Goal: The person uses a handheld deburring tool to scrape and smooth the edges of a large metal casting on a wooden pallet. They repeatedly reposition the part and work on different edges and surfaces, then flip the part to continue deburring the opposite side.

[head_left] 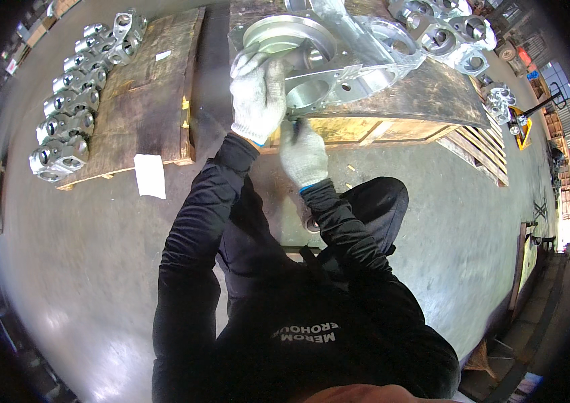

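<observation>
Item: one row of silvery metal castings, well to the left of the fingers, standing along a low wooden platform. We cannot tell whether they are worked or waiting.

Item: one white sheet, left of the fingers and nearer us, at the platform's end.

Item: one left hand, in a pale knit glove, fingers bent against the left side of the large casting; how firmly they close, we cannot tell.

Item: one right hand, likewise gloved, just beside the left, fingers at the casting's near lower edge; their spread and anything held are hidden from us.

Item: one large ringed casting, ahead and right of the left fingers, above the wooden tabletop. We judge handling under way, the piece not yet released; what is finished on it does not show.

Item: more bored castings, beyond and right of the fingers, untouched; we cannot say what remains for them.
</observation>
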`<act>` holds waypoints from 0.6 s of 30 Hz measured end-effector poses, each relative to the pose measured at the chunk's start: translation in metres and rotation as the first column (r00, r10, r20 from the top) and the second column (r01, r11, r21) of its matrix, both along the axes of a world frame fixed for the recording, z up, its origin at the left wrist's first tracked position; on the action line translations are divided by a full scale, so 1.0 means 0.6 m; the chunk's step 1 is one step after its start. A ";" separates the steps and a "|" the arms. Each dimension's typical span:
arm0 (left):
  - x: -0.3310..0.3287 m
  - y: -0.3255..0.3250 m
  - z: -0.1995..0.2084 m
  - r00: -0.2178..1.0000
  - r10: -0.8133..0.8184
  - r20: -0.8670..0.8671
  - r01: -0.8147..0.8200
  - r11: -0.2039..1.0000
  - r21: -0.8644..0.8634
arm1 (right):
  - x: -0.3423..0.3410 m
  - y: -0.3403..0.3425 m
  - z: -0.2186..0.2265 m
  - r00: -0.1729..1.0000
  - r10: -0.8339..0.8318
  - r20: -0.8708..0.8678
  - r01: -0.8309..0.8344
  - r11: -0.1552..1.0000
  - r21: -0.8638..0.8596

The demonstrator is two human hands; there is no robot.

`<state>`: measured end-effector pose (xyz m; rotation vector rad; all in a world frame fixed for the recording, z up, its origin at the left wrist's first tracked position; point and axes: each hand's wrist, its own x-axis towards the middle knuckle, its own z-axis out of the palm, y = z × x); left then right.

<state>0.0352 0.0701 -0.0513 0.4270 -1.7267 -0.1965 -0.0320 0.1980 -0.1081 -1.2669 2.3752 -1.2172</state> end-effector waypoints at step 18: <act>0.034 -0.025 -0.009 0.979 -0.176 0.107 0.175 0.984 0.020 | -0.183 0.022 0.228 0.923 0.383 0.025 -0.372 0.877 0.305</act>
